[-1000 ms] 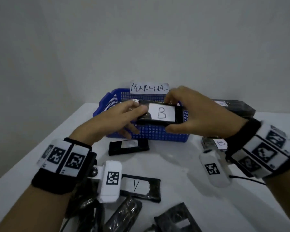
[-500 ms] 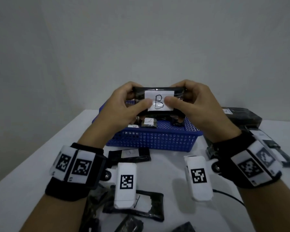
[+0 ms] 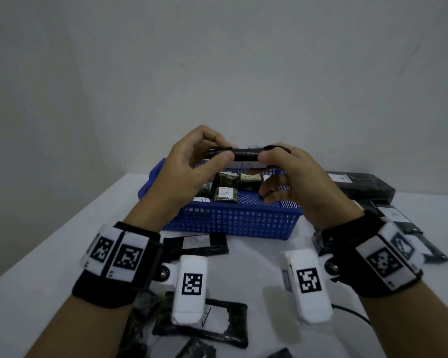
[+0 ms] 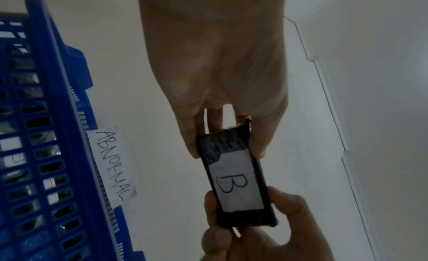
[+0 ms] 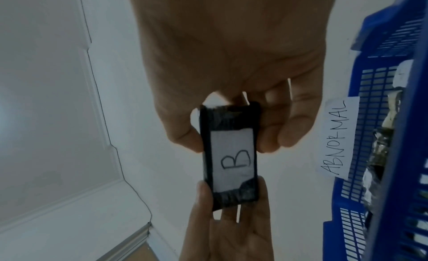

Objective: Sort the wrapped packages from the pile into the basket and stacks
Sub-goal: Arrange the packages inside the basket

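A black wrapped package (image 3: 243, 154) with a white label marked B is held in the air above the blue basket (image 3: 233, 220). My left hand (image 3: 221, 151) pinches its left end and my right hand (image 3: 270, 154) pinches its right end. In the head view the package is tilted nearly edge-on. In the left wrist view the label side of the package (image 4: 236, 182) shows, with my left hand (image 4: 222, 140) at the end where the label corner is torn. The right wrist view shows the package (image 5: 231, 162) with my right hand (image 5: 231, 135) on its other end.
The basket holds several small wrapped packages (image 3: 225, 193) and carries an ABNORMAL tag (image 4: 111, 166). A black stack (image 3: 365, 184) stands at the back right, with more packages (image 3: 404, 220) in front of it. One package (image 3: 197, 244) lies before the basket, and an A-labelled package (image 3: 217, 321) lies in the near pile.
Both hands lifted the B package from in front of the basket to above it. They then tipped it, so its label now faces away from the head camera.
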Available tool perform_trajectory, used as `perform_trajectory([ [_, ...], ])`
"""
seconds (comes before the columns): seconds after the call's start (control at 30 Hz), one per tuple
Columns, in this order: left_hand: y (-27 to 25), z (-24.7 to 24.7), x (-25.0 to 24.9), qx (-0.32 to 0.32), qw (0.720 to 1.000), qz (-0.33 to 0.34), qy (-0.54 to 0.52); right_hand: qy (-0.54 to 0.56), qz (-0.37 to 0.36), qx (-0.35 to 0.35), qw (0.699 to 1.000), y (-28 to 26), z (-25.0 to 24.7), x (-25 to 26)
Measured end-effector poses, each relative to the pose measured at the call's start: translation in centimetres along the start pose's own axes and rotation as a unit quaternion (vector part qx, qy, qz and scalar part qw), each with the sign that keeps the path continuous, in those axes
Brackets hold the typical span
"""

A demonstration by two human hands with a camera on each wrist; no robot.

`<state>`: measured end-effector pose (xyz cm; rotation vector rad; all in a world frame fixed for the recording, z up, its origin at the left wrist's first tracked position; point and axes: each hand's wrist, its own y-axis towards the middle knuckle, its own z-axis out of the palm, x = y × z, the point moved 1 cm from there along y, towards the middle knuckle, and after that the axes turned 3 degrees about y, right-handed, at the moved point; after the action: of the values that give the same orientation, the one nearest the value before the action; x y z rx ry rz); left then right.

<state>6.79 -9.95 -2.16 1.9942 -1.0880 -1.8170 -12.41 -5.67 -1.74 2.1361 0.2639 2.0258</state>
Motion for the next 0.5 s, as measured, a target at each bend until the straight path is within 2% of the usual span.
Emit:
perform_trajectory([
  [0.1, -0.1, 0.2, 0.2, 0.012, 1.000, -0.009, -0.009, -0.003, -0.029, -0.027, 0.999, 0.2, 0.0, -0.4],
  [0.2, -0.1, -0.1, 0.2, 0.021, 0.999, -0.031, -0.026, 0.006, -0.058, 0.008, 0.998, 0.3, -0.3, -0.4],
  [0.37, 0.2, 0.4, 0.1, 0.006, 0.988, -0.126, -0.090, 0.047, -0.099, 0.054, 0.993, 0.3, -0.9, 0.0],
  [0.43, 0.1, 0.7, 0.2, 0.002, 0.986, -0.136, -0.101, 0.046, -0.089, 0.033, 0.994, 0.4, -1.0, -0.1],
  [0.5, 0.0, 0.8, 0.2, 0.015, 0.984, -0.141, -0.107, 0.025, -0.085, -0.017, 0.996, 0.5, -1.1, -0.3],
])
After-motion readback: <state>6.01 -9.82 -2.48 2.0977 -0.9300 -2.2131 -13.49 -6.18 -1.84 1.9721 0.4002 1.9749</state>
